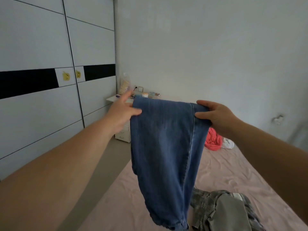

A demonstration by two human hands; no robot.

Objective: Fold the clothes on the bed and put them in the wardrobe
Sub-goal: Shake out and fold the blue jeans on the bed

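A pair of blue jeans [165, 155] hangs doubled over in the air above the pink bed [233, 172]. My left hand [122, 112] pinches the top left corner of the jeans, thumb on the front. My right hand [215, 114] grips the top right corner, thumb on the front and fingers over the fold. A grey checked garment [221, 209] lies crumpled on the bed at the lower right. Farther back on the bed lie a coral-red garment [212, 140] and a small white one [228, 143]. The white wardrobe [41, 97] with sliding doors stands shut on the left.
A strip of grey floor [103, 167] runs between the wardrobe and the bed. A white bedside cabinet [123, 132] with small items on top stands in the far corner, against the pale wall [200, 47].
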